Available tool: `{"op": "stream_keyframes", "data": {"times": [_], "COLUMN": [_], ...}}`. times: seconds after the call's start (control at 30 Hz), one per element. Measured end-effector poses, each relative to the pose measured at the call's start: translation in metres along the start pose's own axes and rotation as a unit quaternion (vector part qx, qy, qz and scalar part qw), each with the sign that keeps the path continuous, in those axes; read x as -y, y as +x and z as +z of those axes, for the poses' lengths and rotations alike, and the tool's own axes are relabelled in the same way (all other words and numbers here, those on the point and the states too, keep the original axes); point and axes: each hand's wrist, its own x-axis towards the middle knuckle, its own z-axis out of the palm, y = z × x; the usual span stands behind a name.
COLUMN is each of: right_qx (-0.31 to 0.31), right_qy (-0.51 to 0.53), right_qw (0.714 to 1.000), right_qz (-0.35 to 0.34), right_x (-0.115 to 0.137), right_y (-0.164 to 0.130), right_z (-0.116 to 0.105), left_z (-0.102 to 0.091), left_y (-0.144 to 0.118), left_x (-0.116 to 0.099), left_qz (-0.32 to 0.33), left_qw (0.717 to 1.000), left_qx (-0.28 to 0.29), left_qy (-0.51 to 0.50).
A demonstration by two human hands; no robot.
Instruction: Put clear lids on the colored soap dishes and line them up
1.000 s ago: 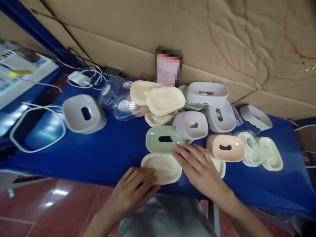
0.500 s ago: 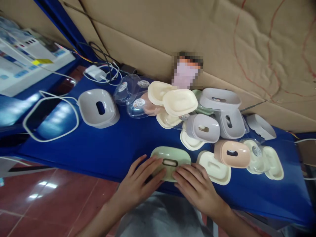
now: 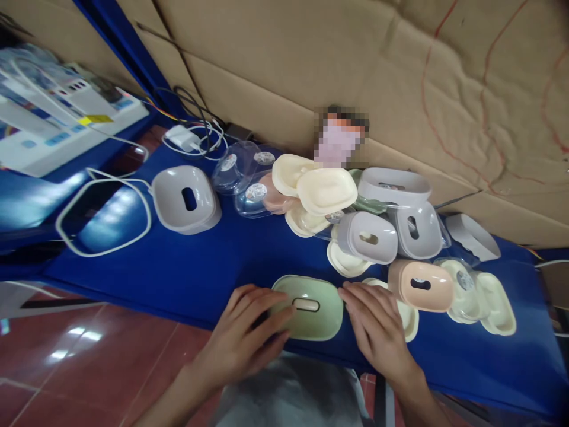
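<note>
Since the frame half a second back, the right hand (image 3: 377,329) has come off the green soap-box lid (image 3: 309,306) and shifted rightward; it now rests flat, fingers spread, over the cream tray (image 3: 411,317) just beside. I note the left hand (image 3: 249,338) stays on the green lid's left end, fingers (image 3: 278,317) curled loosely against its top and near side, pressing rather than clamping.

Progress, as I judge it: the green lid sits slot-up at the near edge of the blue worktop (image 3: 200,273), and appears to be seated over a base, so I take one box as put together. I cannot confirm the fit from this view. Much is left: the pile behind holds loose cream trays (image 3: 326,191), grey lids (image 3: 368,237), a peach lid (image 3: 420,286) and clear covers (image 3: 242,169), mostly unpaired. A lone grey lid (image 3: 186,198) stands apart to the left.

Edges and room: the green lid lies close to the worktop's front edge, with tiled floor (image 3: 89,356) below; a nudge toward me could tip it off. Open blue surface lies to the left, between the green lid and the lone grey lid. To the right the room is tight, the peach lid and cream trays standing just beside the right hand. A white cable loop (image 3: 104,216) and a charger (image 3: 180,136) occupy the far left. Cardboard (image 3: 355,59) closes the back.
</note>
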Motion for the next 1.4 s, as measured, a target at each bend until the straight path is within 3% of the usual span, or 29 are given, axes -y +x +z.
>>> {"op": "stream_keyframes", "data": {"times": [0.13,0.27,0.4,0.57,0.67,0.77,0.87,0.97,1.1,1.23,1.4], "right_qx": [-0.06,-0.033,-0.041,-0.064,-0.082,-0.075,-0.064,-0.067,-0.074,-0.076,-0.067], "right_qy": [-0.101,-0.188,-0.177,-0.142,-0.097,-0.048,-0.007,0.03,0.068,0.076,0.065], "right_qw": [0.992,0.98,0.982,0.986,0.992,0.996,0.998,0.997,0.995,0.994,0.994], "right_qz": [0.051,0.061,0.058,0.05,0.014,-0.012,-0.018,-0.002,0.014,0.034,0.062], "right_x": [-0.019,-0.039,-0.049,-0.039,-0.022,-0.002,0.014,0.021,0.019,0.014,0.011], "right_y": [0.012,0.032,0.036,0.026,0.018,0.009,-0.004,-0.02,-0.033,-0.035,-0.037], "right_z": [-0.008,-0.009,-0.002,0.0,-0.002,0.0,0.006,0.015,0.023,0.026,0.03], "left_z": [-0.004,0.006,0.013,0.001,-0.004,0.002,0.016,0.031,0.034,0.008,-0.023], "left_y": [0.008,0.007,-0.002,0.0,0.029,0.075,0.113,0.128,0.123,0.103,0.056], "left_x": [0.003,0.002,-0.001,0.0,0.012,0.03,0.044,0.051,0.055,0.048,0.017], "left_qz": [0.019,0.017,-0.019,-0.021,-0.015,0.009,0.016,0.011,0.035,0.056,0.027], "left_qw": [0.999,0.997,0.997,0.997,0.999,0.991,0.974,0.959,0.957,0.968,0.973], "left_qx": [0.045,0.078,0.072,0.069,0.045,0.049,0.116,0.144,0.11,0.058,0.016], "left_qy": [-0.008,0.001,-0.004,-0.015,0.024,0.121,0.194,0.242,0.267,0.239,0.227]}}
